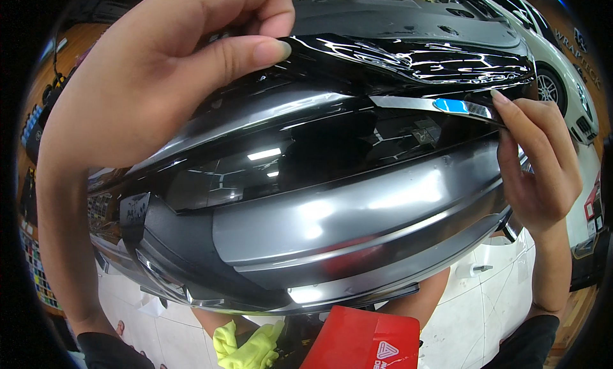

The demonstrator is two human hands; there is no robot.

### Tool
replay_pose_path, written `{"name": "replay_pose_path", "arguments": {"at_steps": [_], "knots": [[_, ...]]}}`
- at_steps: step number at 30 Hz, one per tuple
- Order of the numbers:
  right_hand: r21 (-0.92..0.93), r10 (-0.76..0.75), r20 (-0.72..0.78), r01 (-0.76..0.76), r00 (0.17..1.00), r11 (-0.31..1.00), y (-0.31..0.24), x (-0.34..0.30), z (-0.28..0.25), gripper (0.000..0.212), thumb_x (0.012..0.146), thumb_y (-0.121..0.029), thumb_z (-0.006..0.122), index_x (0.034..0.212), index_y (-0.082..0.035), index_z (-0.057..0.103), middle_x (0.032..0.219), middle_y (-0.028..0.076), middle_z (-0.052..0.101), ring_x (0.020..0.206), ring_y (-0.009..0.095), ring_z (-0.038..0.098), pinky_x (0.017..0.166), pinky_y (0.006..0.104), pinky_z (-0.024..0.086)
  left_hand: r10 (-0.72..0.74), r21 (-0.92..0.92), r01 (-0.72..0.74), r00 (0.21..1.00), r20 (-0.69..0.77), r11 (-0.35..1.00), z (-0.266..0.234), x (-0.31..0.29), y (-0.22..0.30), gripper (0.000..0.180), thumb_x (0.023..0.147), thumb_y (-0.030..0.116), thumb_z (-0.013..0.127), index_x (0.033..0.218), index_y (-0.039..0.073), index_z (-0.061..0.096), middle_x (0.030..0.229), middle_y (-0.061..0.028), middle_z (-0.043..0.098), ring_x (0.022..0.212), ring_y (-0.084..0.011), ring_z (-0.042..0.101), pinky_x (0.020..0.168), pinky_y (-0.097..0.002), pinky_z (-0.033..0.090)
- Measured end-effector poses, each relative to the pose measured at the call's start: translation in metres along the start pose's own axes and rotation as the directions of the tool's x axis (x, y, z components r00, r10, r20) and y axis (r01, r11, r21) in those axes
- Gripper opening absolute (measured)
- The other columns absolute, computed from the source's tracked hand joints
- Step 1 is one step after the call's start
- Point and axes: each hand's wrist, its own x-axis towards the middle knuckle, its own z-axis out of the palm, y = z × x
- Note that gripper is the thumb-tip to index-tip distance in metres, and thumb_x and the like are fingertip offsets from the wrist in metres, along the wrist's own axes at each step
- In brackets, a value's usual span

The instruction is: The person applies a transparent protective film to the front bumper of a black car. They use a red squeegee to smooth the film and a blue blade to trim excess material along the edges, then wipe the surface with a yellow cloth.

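My left hand [172,69] is closed, thumb and fingers pinching the raised edge of a glossy black vinyl film [440,59]. The film runs rightward in wrinkled folds along the front edge of a car's hood. Lower and to the right, my right hand [539,155] grips a slim silver cutter [476,110] with a blue patch. Its long narrow end points left, just under the film's lower edge. Below both hands lies the car's silver-grey bumper [357,209], with a shiny black panel [255,171] above it. My right fingertips hide the cutter's back end.
A red box-like item [361,340] and a yellow-green cloth [248,345] are close to my body at the bottom. Behind my right hand stands a white car [562,56]. A white roll-like object [469,271] lies on the tiled floor [485,311].
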Motion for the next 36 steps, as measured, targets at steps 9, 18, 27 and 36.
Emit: {"name": "replay_pose_path", "arguments": {"at_steps": [9,18,27,36], "knots": [[-0.007,-0.022,0.007,0.022,1.000,1.000,0.010,-0.005,-0.003,0.047,0.082,0.022,0.073,0.128,0.010,0.074,0.111,0.023,0.073,0.094,0.030,0.073,0.077,0.0362,0.060,-0.042,-0.019,0.042,0.999,0.002,0.999,-0.001,0.000,-0.002,0.024,0.112,0.027,0.063,0.112,0.004,0.054,0.100,0.0006,0.047,0.092,-0.0082,0.046,0.083,-0.0240,0.040],[0.035,-0.009,-0.142,0.014,0.990,0.999,0.004,0.005,0.004,0.049,0.070,0.019,0.076,0.119,0.010,0.076,0.095,0.017,0.068,0.078,0.028,0.066,0.065,0.0351,0.053,0.002,-0.113,0.009,0.996,0.092,0.994,-0.004,0.005,0.006,0.019,0.110,0.021,0.064,0.109,0.003,0.055,0.098,-0.0013,0.048,0.089,-0.0111,0.047,0.080,-0.0268,0.041],[0.071,0.032,-0.137,-0.022,0.990,0.997,-0.001,0.009,-0.004,0.058,0.061,0.010,0.077,0.119,0.010,0.075,0.097,0.015,0.067,0.075,0.028,0.064,0.062,0.0375,0.052,-0.016,-0.154,0.029,0.996,0.084,0.988,-0.008,0.014,0.021,0.029,0.096,0.020,0.080,0.109,0.002,0.062,0.082,-0.0104,0.062,0.074,-0.0240,0.061,0.070,-0.0375,0.049],[0.047,0.048,-0.082,-0.044,0.995,0.998,-0.003,0.011,-0.010,0.058,0.062,0.007,0.079,0.119,0.010,0.075,0.098,0.015,0.067,0.077,0.027,0.065,0.064,0.0363,0.053,-0.010,-0.222,0.041,0.990,0.138,0.974,-0.004,0.034,0.023,0.029,0.094,0.018,0.081,0.092,0.002,0.057,0.077,-0.0153,0.061,0.071,-0.0332,0.061,0.067,-0.0430,0.047]]}}
